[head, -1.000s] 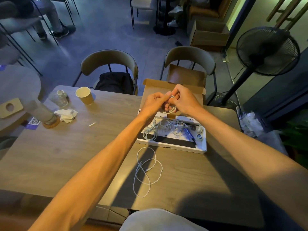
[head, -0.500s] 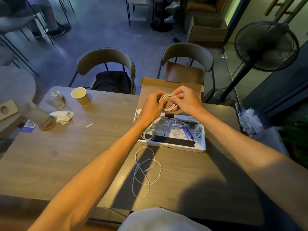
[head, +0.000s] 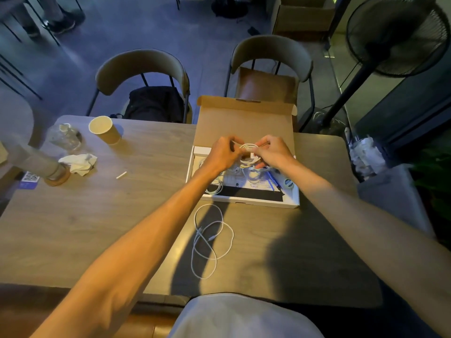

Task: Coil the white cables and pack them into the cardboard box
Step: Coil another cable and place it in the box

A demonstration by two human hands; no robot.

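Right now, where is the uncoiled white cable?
In the head view, the loose cable lies on the table, just in front of the cardboard box, between the forearms.

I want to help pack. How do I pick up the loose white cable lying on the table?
Probably best to pinch the loose cable from above at the middle, where its loops cross and the strands bunch together. It lies flat and sprawled on the table, so one loop alone would likely drag the rest. Both hands are busy with the coil.
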